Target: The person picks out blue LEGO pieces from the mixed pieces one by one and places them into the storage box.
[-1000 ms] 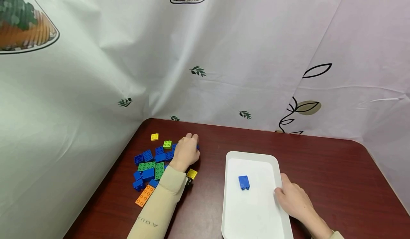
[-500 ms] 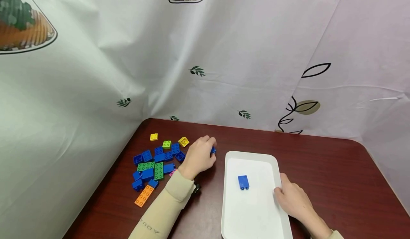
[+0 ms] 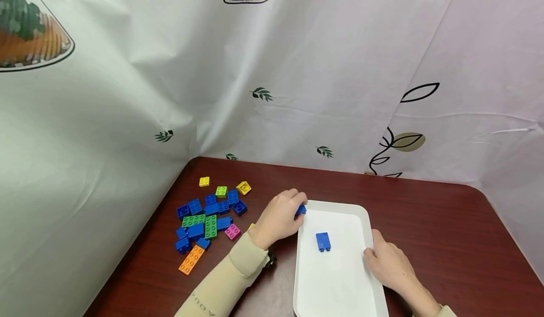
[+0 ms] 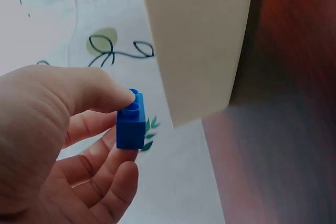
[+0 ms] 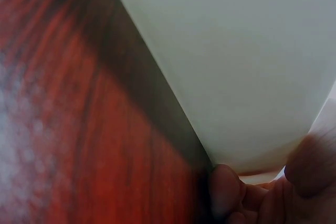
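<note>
A patterned sheet (image 3: 340, 62) hangs behind the dark red tabletop (image 3: 450, 241). In front of the person sits a white tray (image 3: 335, 284) — its right rim held in the right hand's grip (image 3: 388, 262). The left hand's grip (image 3: 278, 215) is at the far left corner. Over on the left, an orange brick (image 3: 191, 260) lies near green, blue and yellow ones. One blue brick (image 3: 323, 242) rests inside the tray; another, the small blue block (image 4: 130, 129) — studs against the thumb — is pinched in the left fingers.
</note>
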{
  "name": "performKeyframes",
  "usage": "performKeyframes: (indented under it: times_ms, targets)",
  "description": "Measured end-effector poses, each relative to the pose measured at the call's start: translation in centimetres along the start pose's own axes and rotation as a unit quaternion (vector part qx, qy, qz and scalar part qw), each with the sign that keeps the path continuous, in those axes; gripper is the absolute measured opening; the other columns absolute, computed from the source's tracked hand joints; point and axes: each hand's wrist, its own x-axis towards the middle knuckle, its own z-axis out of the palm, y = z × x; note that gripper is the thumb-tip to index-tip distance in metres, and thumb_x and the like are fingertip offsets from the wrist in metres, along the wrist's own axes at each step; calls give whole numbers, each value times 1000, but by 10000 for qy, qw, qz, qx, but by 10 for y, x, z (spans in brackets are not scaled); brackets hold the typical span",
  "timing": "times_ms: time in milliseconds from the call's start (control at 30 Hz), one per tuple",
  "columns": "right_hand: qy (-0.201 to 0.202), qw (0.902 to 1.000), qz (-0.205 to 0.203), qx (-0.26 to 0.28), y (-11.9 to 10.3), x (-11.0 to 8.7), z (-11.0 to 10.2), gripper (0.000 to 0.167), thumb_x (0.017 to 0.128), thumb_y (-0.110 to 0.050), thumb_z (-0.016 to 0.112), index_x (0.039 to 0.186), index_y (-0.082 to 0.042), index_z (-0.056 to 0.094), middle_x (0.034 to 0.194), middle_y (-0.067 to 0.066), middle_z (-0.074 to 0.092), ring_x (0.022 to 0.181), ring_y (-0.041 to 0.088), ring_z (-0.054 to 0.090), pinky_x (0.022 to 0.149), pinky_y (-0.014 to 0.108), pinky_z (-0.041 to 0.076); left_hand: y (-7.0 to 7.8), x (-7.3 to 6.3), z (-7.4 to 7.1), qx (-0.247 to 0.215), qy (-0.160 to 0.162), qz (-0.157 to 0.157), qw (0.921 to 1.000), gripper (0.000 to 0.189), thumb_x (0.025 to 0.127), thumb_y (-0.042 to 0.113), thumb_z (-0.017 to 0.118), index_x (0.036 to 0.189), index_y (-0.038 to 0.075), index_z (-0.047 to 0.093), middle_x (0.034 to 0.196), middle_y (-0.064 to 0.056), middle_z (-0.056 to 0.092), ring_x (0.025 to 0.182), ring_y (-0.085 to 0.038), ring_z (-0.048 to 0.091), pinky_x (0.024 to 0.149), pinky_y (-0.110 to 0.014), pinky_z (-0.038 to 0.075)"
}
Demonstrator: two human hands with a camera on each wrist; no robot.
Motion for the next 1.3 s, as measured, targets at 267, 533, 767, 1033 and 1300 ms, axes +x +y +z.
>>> performKeyframes:
  times_ms: [267, 533, 767, 1033, 1300]
  targets:
    - [-57, 10000, 47, 11, 0, 1, 1, 55, 96, -13, 51, 143, 12, 36, 108, 28, 68, 77, 22, 63, 64, 43, 49, 17, 0, 6, 45, -132, 296, 9995, 22, 86, 21, 77, 105, 14, 68, 93, 2, 60, 77, -10, 53, 71, -22, 50]
    - [-35, 10000, 26, -7, 0, 1, 1, 55, 95, -13, 52, 143, 12, 36, 109, 29, 68, 79, 23, 64, 65, 44, 49, 24, -1, 19, 95, -219, 578, 9980, 17, 85, 16, 75, 100, 14, 67, 90, 3, 58, 75, -8, 49, 68, -18, 47]
    - [-39, 10000, 10, -7, 0, 1, 1, 55, 95, -13, 52, 142, 12, 36, 108, 29, 68, 78, 23, 64, 64, 44, 49, 26, -2, 25, 153, -224, 681, 9973, 18, 83, 12, 74, 98, 14, 66, 87, 4, 56, 75, -6, 46, 65, -18, 44]
    - [-26, 10000, -21, -18, 0, 1, 1, 55, 95, -12, 52, 142, 12, 37, 108, 28, 68, 77, 22, 63, 64, 44, 49, 29, -3, 25, 546, -416, 520, 9963, 35, 84, 31, 76, 114, 16, 67, 108, 1, 61, 97, -13, 55, 81, -30, 51]
    - [-59, 10000, 38, -12, -1, 1, 0, 52, 95, -13, 52, 141, 10, 38, 104, 25, 69, 73, 20, 60, 61, 41, 47, 19, -1, 14, 642, -553, 125, 9963, 45, 86, 41, 74, 124, 18, 65, 117, 2, 60, 99, -15, 55, 84, -33, 50]
